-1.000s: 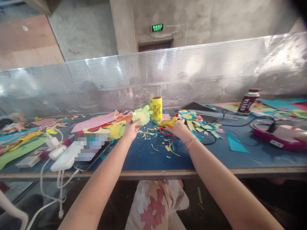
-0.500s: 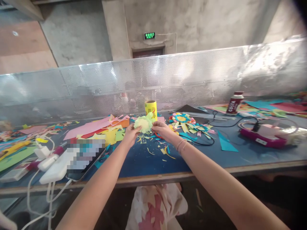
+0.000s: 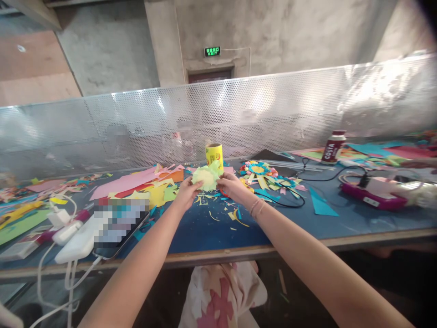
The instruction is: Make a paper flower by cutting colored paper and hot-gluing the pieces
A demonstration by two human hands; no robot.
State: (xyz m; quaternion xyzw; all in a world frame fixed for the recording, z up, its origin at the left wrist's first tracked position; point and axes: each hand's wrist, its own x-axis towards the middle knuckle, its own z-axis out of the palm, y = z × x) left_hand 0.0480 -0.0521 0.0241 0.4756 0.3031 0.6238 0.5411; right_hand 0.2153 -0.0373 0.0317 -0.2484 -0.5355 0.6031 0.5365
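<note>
Between my two hands is a pale green paper flower [image 3: 206, 178] with a yellowish round middle and ruffled edges, held just above the table. My left hand [image 3: 189, 192] pinches its left edge, thumb on the front. At its right edge the fingers of my right hand [image 3: 231, 186] are closed on a petal; the exact grip is small to see. Behind the flower stands a yellow cardboard tube [image 3: 214, 154]. To the right of my right hand lies a colourful paper flower wreath [image 3: 258, 169] with a blue ring and a yellow middle.
Paper scraps [image 3: 157, 193] and a phone [image 3: 119, 228] beside a white power bank [image 3: 83, 241] with cables lie on the left. On the right are a brown bottle [image 3: 333, 147], a purple power strip [image 3: 373, 197] and another person's hand [image 3: 418, 164]. A perforated metal panel [image 3: 290, 105] runs behind.
The flower stays in both hands, with its green petals shifted slightly at the upper right. Another person's hand has come into view at the far right.
</note>
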